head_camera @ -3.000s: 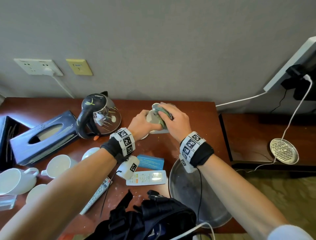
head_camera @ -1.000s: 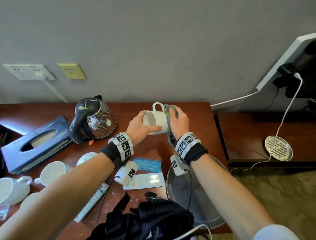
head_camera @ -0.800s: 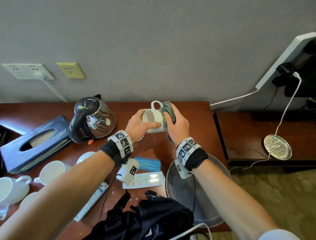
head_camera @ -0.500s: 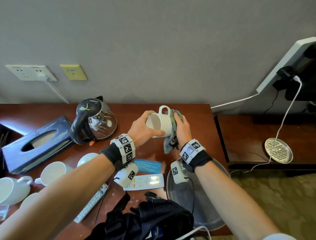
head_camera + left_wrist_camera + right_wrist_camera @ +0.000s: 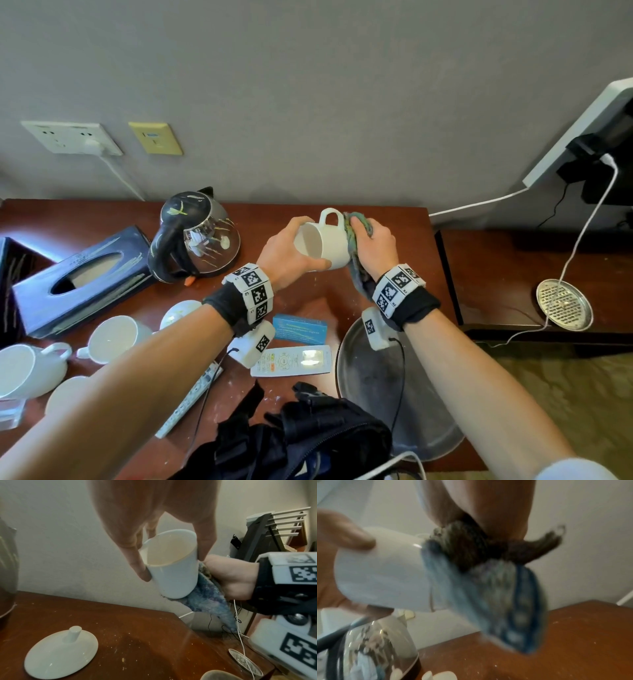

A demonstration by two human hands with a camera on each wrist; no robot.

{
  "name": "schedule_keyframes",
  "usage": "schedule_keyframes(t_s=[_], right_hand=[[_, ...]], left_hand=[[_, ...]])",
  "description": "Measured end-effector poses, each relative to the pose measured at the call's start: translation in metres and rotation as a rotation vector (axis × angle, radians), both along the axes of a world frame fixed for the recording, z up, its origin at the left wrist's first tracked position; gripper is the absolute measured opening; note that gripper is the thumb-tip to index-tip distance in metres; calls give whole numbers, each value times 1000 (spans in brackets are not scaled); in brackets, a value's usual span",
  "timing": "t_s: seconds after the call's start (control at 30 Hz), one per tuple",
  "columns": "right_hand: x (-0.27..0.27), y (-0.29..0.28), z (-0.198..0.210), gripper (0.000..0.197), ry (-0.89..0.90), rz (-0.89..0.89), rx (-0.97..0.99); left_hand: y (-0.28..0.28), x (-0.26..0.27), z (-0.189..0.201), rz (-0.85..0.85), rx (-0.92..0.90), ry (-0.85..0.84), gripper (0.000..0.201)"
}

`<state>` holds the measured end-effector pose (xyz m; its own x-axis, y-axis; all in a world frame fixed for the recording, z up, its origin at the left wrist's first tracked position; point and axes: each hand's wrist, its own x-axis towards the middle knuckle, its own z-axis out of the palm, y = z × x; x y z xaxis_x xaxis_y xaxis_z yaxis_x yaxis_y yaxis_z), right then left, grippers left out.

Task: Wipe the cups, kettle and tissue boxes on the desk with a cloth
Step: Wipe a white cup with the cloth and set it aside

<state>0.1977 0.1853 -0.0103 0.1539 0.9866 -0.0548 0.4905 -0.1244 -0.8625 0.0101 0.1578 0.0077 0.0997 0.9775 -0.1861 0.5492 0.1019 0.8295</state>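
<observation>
My left hand [image 5: 291, 255] grips a white cup [image 5: 323, 241] by its rim, held on its side above the desk with the handle up. In the left wrist view the cup [image 5: 173, 566] shows its open mouth, fingers on either side. My right hand [image 5: 371, 246] presses a blue-green cloth [image 5: 354, 240] against the cup's base, and the cloth [image 5: 496, 588] hangs down below it. The glass kettle [image 5: 195, 240] stands at the left, beside a dark tissue box [image 5: 82, 277]. More white cups [image 5: 113, 337] lie at the front left.
A white lid [image 5: 60, 654] lies on the desk [image 5: 404, 240] under the cup. Two remotes [image 5: 294, 359], a blue card [image 5: 299, 329], a metal tray [image 5: 373, 387] and a black bag [image 5: 291, 442] fill the front. A lower shelf with a round metal disc [image 5: 563, 305] sits at right.
The cup has been lifted off the desk and turned on its side. My right hand keeps rubbing the cloth over its base and side, shifting slightly between frames.
</observation>
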Motion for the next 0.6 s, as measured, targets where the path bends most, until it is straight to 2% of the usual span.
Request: schedule_keyframes(t_s=[0.1,0.2,0.27,0.33,0.47,0.6], right_hand=[[2,-2,7,20,210,58,104],[2,-2,9,21,283,211,103],[1,-1,8,26,278,274,64],[0,0,4,28,239,258,39],[-1,3,5,15,140,175,52],[2,3,5,16,81,116,65]], left_hand=[[5,-2,2,-55,-37,-2,79],[9,-8,3,-83,-93,-15,79],[10,-10,6,-68,-120,-39,82],[11,-10,7,-62,-148,-54,84],[10,-7,5,-98,-228,-66,90],[13,-6,4,-151,-320,-94,78]])
